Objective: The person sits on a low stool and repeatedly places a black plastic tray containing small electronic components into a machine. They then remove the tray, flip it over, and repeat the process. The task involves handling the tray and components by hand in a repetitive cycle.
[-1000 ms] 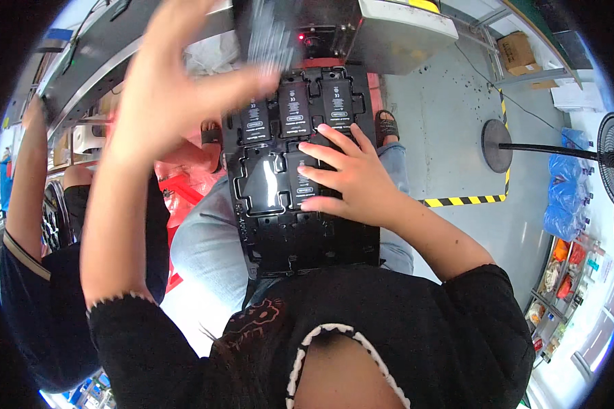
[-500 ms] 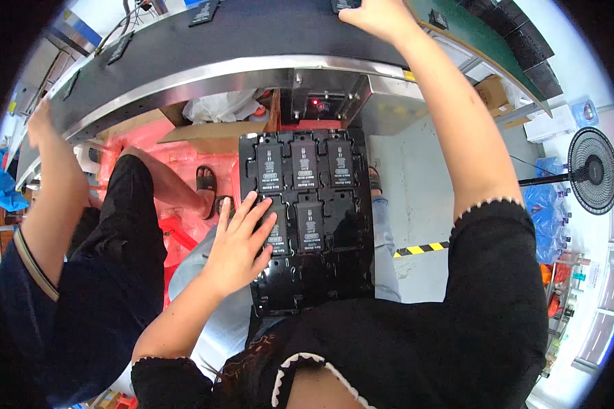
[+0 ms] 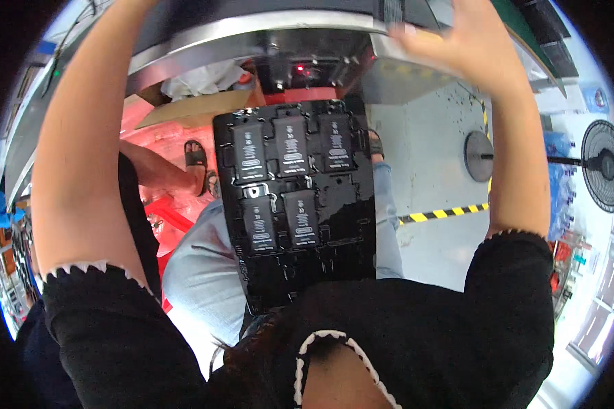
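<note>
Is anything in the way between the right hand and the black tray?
In this view, a grey metal box shows between the blurred right hand and the black tray; I can't tell if the hand clears it. Nothing visible covers the flat packs.

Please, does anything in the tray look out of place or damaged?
Nothing stands out. The five batteries lie in separate slots of the black tray, with no visible damage. The right hand is blurred, so the dark piece near it cannot be checked.

One head-worn fisheye looks down, from fairly near, on the black tray [image 3: 341,211].
</note>
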The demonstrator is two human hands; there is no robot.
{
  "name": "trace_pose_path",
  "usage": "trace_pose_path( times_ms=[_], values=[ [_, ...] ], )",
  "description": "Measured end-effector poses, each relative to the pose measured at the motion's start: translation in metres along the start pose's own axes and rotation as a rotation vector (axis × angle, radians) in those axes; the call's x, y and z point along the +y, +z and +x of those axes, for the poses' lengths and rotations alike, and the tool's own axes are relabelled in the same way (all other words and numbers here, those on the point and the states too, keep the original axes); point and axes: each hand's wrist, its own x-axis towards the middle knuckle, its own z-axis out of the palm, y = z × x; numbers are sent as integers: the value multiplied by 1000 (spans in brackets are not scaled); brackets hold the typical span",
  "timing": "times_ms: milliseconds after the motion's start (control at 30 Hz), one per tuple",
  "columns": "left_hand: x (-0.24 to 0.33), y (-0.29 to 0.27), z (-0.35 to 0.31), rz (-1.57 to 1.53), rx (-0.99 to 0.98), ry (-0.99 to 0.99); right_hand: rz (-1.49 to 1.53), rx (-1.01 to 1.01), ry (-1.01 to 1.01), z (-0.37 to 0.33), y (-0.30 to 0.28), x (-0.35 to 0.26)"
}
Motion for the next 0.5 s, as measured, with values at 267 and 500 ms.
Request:
trace_pose_path(
  times_ms=[267, 500],
  values=[
    [55, 6, 41, -245, -255, -64, 445, -542, 172, -151, 51, -73],
    [150, -35, -115, -165, 114, 0, 193, -476, 134, -190, 70, -105]
  ],
)
